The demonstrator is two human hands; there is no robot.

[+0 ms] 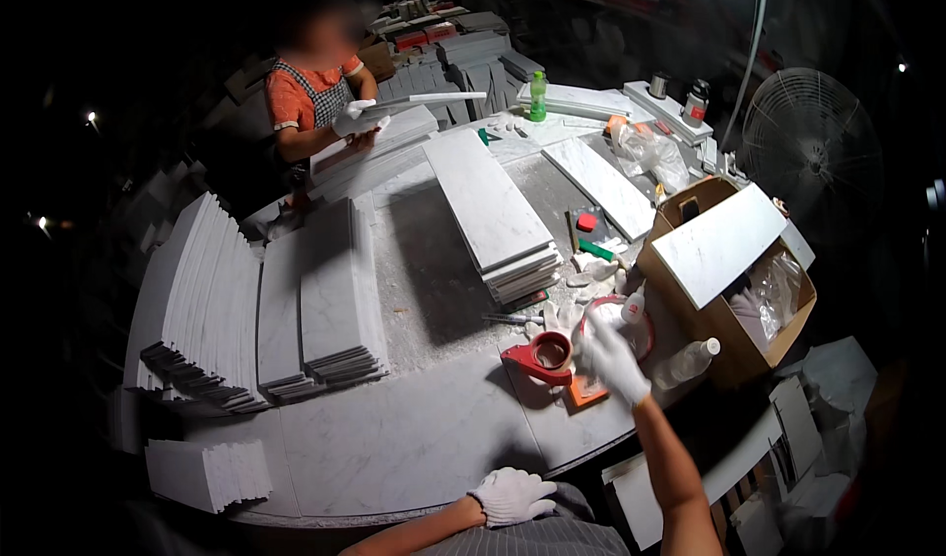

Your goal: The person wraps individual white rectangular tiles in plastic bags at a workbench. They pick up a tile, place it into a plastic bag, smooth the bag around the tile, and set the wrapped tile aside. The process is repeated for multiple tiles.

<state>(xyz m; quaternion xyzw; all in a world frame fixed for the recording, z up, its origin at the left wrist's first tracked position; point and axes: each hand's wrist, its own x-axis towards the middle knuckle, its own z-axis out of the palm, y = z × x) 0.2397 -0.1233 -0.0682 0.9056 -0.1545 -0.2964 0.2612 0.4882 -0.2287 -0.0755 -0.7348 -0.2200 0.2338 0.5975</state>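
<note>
My left hand (514, 497), in a white knit glove, lies by the table's front edge against my striped grey clothing. Its fingers are stretched out and it holds nothing. My right hand (613, 359), also gloved, reaches over a round red-rimmed container (647, 344). Its fingers are smeared, so I cannot make out whether they grip anything. Close to the fingertips stands a small white squeeze bottle (634, 307). Left of the hand sits a red tape dispenser (537, 357), with an orange box (588, 392) below it. A clear bottle (688, 363) stands to the right.
Marble slabs stand in a row (187, 300) at left; another stack (493, 201) lies mid-table. A cardboard box (709, 339) with a slab (721, 243) across it stands right, before a fan (813, 147). Across the table, a person in an orange shirt (293, 98) holds a slab.
</note>
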